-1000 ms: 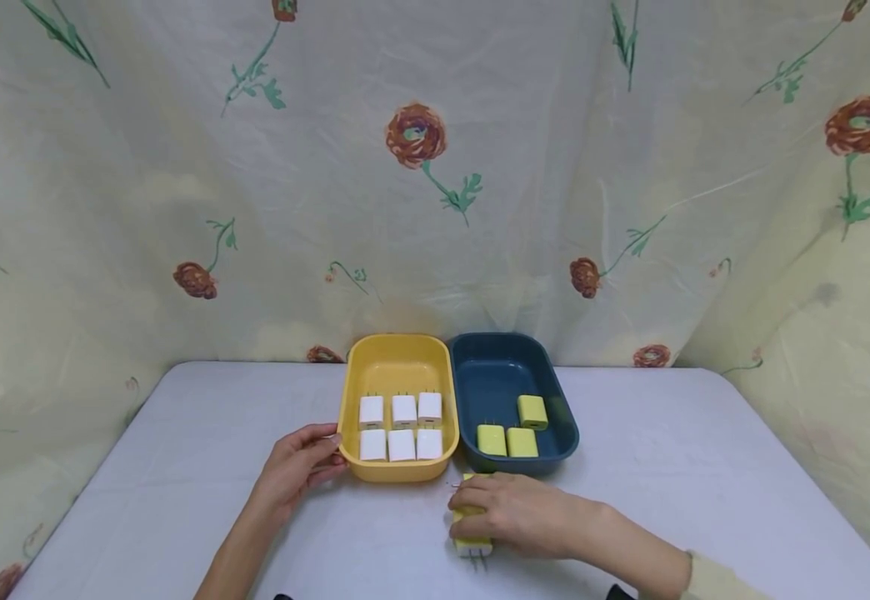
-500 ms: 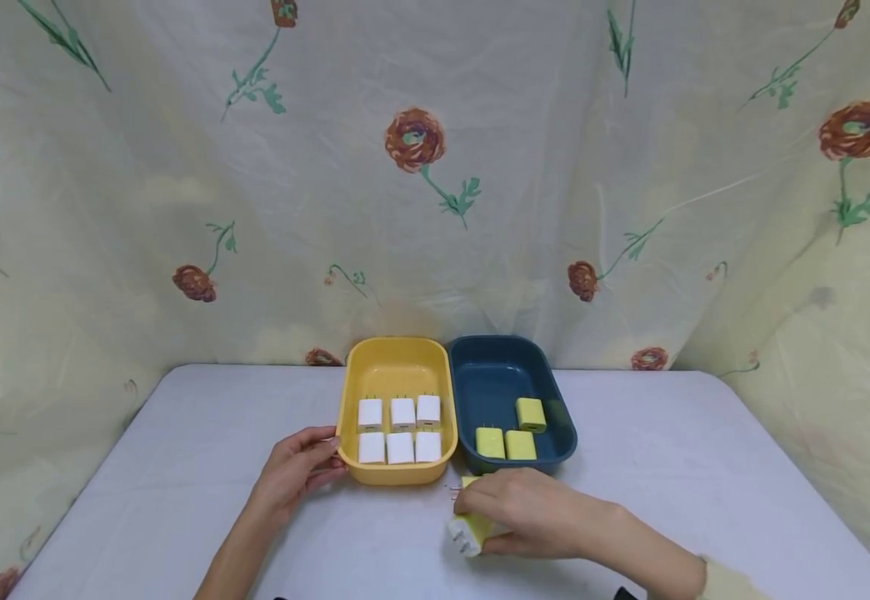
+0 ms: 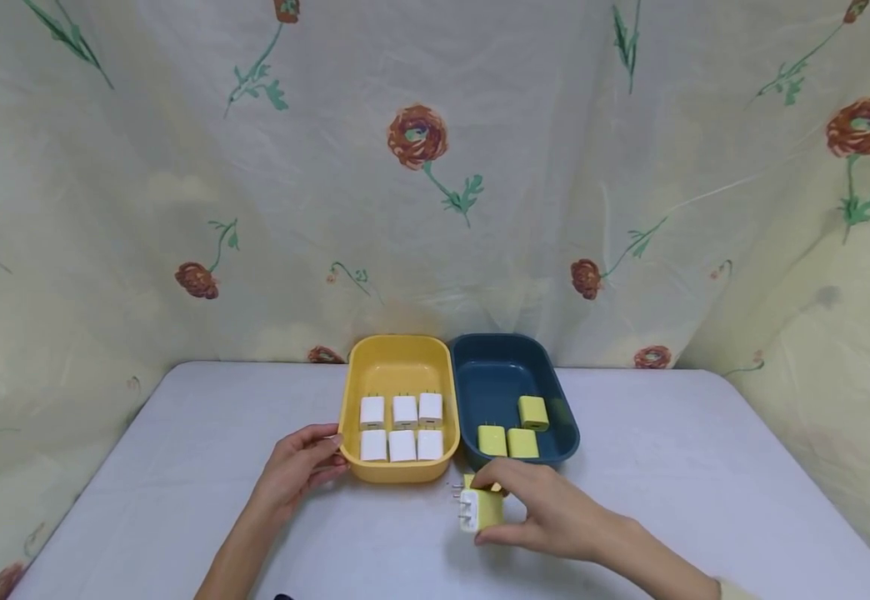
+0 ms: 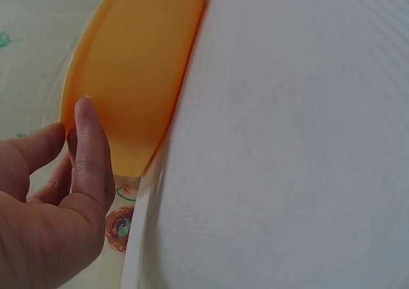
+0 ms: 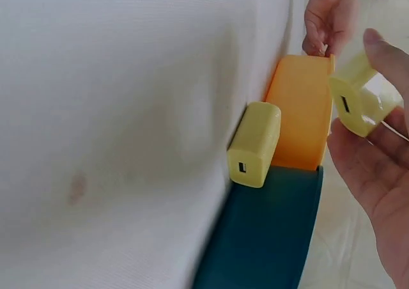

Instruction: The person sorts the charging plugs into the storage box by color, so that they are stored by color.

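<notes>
My right hand [image 3: 555,508] pinches a yellow USB wall charger [image 3: 489,510] between thumb and fingers, prongs facing left. The right wrist view shows this held charger [image 5: 359,103] raised off the table, its USB port visible. A second yellow charger [image 5: 255,145] lies on the table by the bins, mostly hidden behind the held one in the head view. With thumb and fingers, my left hand [image 3: 296,467] grips the left rim of the yellow bin [image 3: 397,472]. Several white chargers [image 3: 402,446] lie in two rows inside it.
A dark blue bin [image 3: 491,383] stands against the yellow bin's right side, with three yellow chargers [image 3: 522,443] in it. Both bins sit on the white table [image 3: 255,408] near its back edge. A flowered curtain [image 3: 510,208] hangs behind.
My right hand has picked one yellow charger up off the table and turned it, so its prongs swing from facing the near edge to facing left. The left hand stays put.
</notes>
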`<state>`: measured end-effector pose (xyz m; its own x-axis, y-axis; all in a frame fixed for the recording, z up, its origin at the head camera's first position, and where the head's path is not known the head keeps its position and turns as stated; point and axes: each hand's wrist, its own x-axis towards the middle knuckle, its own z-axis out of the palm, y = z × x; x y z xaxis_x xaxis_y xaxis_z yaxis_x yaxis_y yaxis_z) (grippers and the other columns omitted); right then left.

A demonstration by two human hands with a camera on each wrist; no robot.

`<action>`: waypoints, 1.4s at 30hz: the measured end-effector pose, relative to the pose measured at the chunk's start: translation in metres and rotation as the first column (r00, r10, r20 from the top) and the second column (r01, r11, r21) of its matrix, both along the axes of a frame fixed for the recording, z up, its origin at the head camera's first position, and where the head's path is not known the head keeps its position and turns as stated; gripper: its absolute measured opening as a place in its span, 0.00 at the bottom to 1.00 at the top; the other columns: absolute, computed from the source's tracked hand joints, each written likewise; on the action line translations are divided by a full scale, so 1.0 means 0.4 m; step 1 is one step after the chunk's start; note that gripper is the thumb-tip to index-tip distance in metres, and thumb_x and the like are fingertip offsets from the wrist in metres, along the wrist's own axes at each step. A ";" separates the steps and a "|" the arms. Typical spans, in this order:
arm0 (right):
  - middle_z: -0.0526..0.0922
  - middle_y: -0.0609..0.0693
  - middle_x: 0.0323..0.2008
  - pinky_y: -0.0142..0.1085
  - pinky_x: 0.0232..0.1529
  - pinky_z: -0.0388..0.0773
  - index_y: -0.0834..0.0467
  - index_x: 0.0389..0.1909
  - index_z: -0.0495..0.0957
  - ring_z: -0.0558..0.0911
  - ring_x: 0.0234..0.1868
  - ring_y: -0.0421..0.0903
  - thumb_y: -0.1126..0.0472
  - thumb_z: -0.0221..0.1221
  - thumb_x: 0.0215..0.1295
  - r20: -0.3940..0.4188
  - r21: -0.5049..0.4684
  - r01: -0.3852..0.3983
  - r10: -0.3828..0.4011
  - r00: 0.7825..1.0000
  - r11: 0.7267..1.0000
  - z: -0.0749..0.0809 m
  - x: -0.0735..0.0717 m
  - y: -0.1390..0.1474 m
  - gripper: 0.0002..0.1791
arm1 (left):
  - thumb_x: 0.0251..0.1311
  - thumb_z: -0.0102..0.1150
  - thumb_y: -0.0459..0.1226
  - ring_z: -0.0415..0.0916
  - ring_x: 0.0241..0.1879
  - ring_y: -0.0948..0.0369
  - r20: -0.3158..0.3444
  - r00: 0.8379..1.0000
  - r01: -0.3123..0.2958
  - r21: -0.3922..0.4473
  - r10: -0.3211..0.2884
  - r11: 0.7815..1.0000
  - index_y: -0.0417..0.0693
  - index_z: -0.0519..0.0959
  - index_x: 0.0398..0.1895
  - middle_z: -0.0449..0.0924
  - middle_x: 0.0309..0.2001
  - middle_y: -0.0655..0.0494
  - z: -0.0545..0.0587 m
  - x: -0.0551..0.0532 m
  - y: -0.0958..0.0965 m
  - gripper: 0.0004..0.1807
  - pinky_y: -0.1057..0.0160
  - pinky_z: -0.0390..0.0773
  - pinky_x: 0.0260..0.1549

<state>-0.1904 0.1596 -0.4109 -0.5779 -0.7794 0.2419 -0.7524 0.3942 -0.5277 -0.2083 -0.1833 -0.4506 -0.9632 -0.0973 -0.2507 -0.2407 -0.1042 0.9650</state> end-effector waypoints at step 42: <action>0.77 0.59 0.45 0.29 0.28 0.78 0.61 0.60 0.70 0.77 0.32 0.43 0.59 0.53 0.76 0.506 -0.279 0.309 -0.134 0.852 0.909 0.007 0.021 -0.003 0.17 | 0.68 0.58 0.32 0.81 0.34 0.58 0.010 1.000 -0.002 -0.008 0.003 1.000 0.33 0.74 0.60 0.80 0.42 0.46 0.004 0.002 0.000 0.19 0.61 0.86 0.39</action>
<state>-0.1821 0.1585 -0.4080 -0.8354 -0.5358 0.1229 -0.2967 0.2512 -0.9214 -0.2074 -0.1834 -0.4491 -0.9603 -0.1016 -0.2597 -0.2502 -0.0975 0.9633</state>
